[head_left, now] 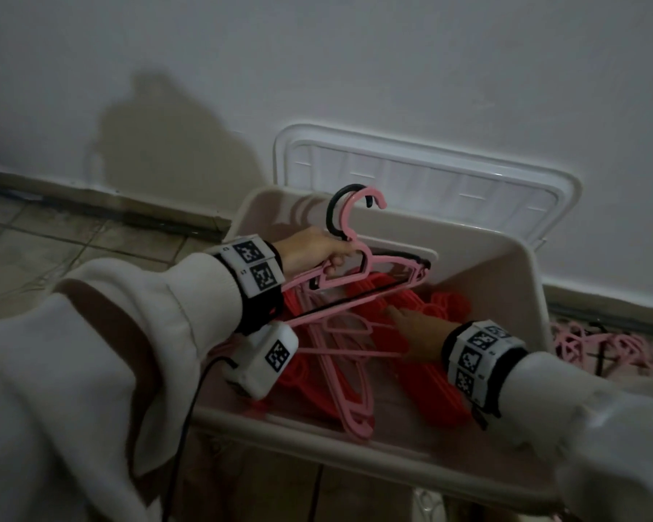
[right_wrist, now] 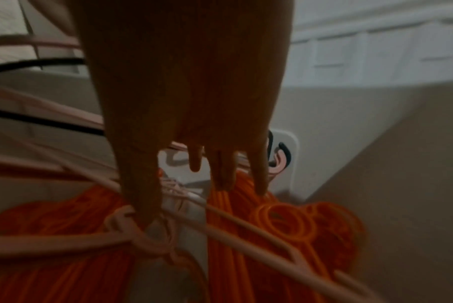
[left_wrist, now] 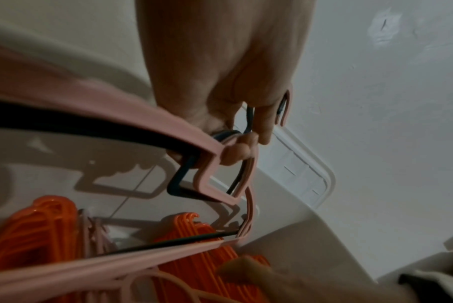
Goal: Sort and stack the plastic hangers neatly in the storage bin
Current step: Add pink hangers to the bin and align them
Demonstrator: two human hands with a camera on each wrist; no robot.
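Head view, dim light. Storage bin [head_left: 513,265], beige, sits on the tiled floor [head_left: 53,239] against the white wall [head_left: 355,50], centre to lower right of frame. Its white lid [head_left: 543,186] stands propped behind it against the wall.

Left hand [head_left: 313,250], centre of frame: grip curled round the necks of a held bundle [head_left: 370,265] of pink hangers with one black hanger among them. Hooks point up above the bin's far rim; the bars slope down toward lower left, over the bin interior. Left wrist view confirms it: fingers [left_wrist: 242,150] wrapped round the pink and dark necks, lower bars crossing over the orange stacks.

Right hand [head_left: 415,327], lower right of centre, is inside the bin. Grip spread, fingers straight, holding nothing. Right wrist view: fingertips [right_wrist: 221,178] point down at the contents; thumb touches a loose pink hanger [right_wrist: 132,235]; whether the other fingers touch the orange ones, cannot tell (blur).

Bin contents: orange hangers [head_left: 430,386] in two stacks, left and right of centre; loose pink hangers [head_left: 355,393] lying across them, unaligned.

Right edge of frame, on the floor beside the bin: pile of pink hangers [head_left: 619,348], some dark pieces mixed in.
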